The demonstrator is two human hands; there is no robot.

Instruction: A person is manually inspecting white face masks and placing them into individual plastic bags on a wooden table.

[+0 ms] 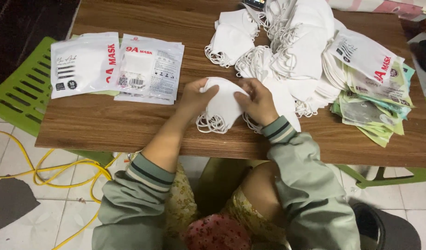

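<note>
Hands meet at the near middle of the wooden tabletop (106, 122), both closed on one small stack of white masks (223, 104). Left hand (194, 98) pinches the stack's left edge, thumb on top, fingers under. Right hand (259, 103) clamps the right edge the same way. Grip on both sides is clenched on the stack; neither hand is free.

Stack sits just above or lightly on the tabletop; contact cannot be told for certain. Ear loops (212, 124) hang bunched from its near edge, so the masks seem squared together by their bodies, loops left loose. Holding from both ends looks like a way to keep the pieces aligned.

Loose white masks lie in a large pile (291, 51) at far right, just beside the right hand, within easy reach. Further right, a fanned stack of flat pouches (375, 97) overlaps the pile's edge, top one white, lower ones greenish.

At far left, well apart from the hands, two flat white pouches (118, 67) lie side by side, faces up, apparently set aside from the loose stock.

Green plastic chair (18, 88) stands off the left edge; yellow cable (60, 171) loops on the tiled floor below.
</note>
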